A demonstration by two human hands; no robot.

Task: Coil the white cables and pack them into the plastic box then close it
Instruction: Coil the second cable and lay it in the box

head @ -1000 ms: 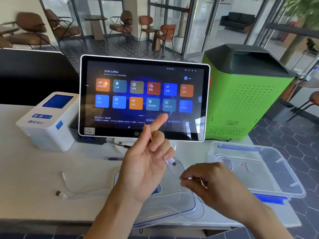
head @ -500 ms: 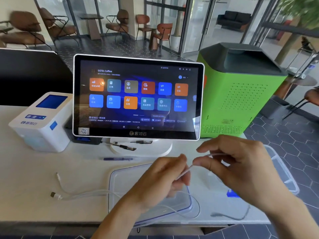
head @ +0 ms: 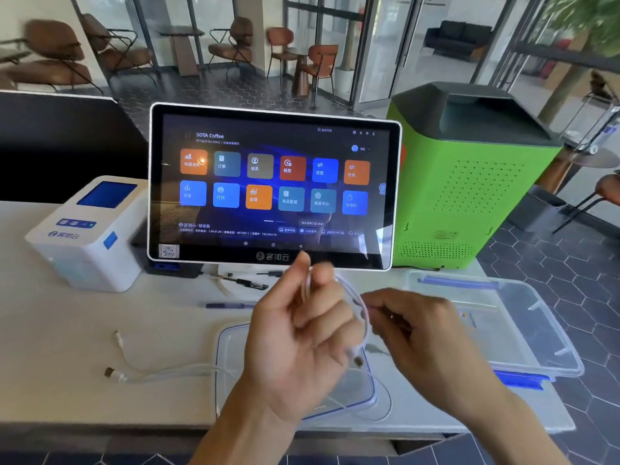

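Above the clear lid [head: 235,347], both hands' fingers [head: 322,317] pinch a thin white cable [head: 360,307] loop.

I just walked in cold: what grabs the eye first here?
The lit touchscreen stands at centre, with a bright green machine to its right. In front, the left hand and right hand loop a white cable above the clear lid.
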